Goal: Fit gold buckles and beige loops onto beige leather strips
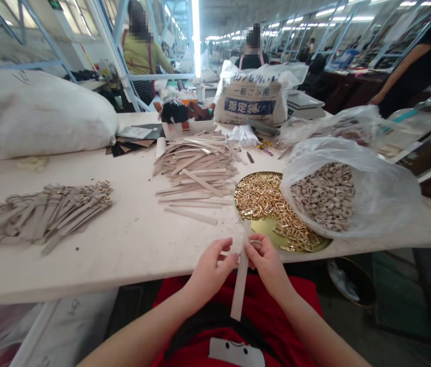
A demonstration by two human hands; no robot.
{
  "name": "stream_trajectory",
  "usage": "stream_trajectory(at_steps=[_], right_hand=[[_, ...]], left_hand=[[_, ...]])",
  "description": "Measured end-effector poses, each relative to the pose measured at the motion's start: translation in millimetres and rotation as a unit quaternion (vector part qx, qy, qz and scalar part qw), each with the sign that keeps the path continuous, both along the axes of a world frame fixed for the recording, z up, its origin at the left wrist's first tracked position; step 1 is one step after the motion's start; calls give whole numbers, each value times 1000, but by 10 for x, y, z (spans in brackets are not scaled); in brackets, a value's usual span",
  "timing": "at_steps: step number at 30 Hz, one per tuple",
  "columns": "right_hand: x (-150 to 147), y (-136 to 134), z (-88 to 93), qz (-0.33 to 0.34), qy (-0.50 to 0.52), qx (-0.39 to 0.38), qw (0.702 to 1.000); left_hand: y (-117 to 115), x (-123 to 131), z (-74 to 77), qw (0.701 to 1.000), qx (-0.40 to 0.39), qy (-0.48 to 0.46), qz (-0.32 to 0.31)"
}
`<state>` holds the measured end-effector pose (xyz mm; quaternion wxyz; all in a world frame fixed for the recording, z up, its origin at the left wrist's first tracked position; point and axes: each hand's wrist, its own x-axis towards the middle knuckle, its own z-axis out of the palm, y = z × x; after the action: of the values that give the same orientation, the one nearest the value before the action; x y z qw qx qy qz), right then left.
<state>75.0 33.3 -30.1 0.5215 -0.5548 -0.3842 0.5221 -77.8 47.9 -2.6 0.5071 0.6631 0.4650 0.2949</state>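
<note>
A long beige leather strip point(240, 275) stands nearly upright between my hands, its lower end hanging over my red shirt. My left hand point(211, 267) grips the strip from the side with its fingertips. My right hand point(267, 262) pinches the strip's upper part, along with what looks like a small beige loop point(256, 244). Just beyond my hands lies a round gold tray point(263, 227) heaped with small gold metal fittings point(263, 204). A clear plastic bag point(347, 191) of beige loops rests on the tray's right side.
Loose beige strips point(196, 171) lie in a pile on the white table point(85, 265), with a bundle of strips with gold fittings point(49, 216) to the left. White sacks point(35, 114) and a printed bag point(251, 97) stand behind. Co-workers stand farther back. A round bin point(351, 281) sits on the floor at right.
</note>
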Motion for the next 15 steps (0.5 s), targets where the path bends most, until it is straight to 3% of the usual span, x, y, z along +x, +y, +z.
stream_trajectory(at_steps=[3, 6, 8, 10, 12, 14, 15], right_hand=[[-47, -123, 7, 28, -59, 21, 998], [114, -157, 44, 89, -149, 41, 984], [433, -88, 94, 85, -267, 55, 958], [907, 66, 155, -9, -428, 56, 902], [1453, 284, 202, -102, -565, 44, 818], [1953, 518, 210, -121, -689, 27, 714], [2154, 625, 195, -110, -703, 11, 703]], left_hand=[[145, 228, 23, 966, -227, -121, -37], [166, 356, 29, 925, -320, -205, -12], [158, 368, 29, 902, -359, -237, 27], [164, 351, 34, 875, -405, -259, 48], [183, 334, 38, 854, -439, -273, 56], [205, 336, 37, 845, -450, -284, 59], [214, 344, 34, 841, -452, -290, 62]])
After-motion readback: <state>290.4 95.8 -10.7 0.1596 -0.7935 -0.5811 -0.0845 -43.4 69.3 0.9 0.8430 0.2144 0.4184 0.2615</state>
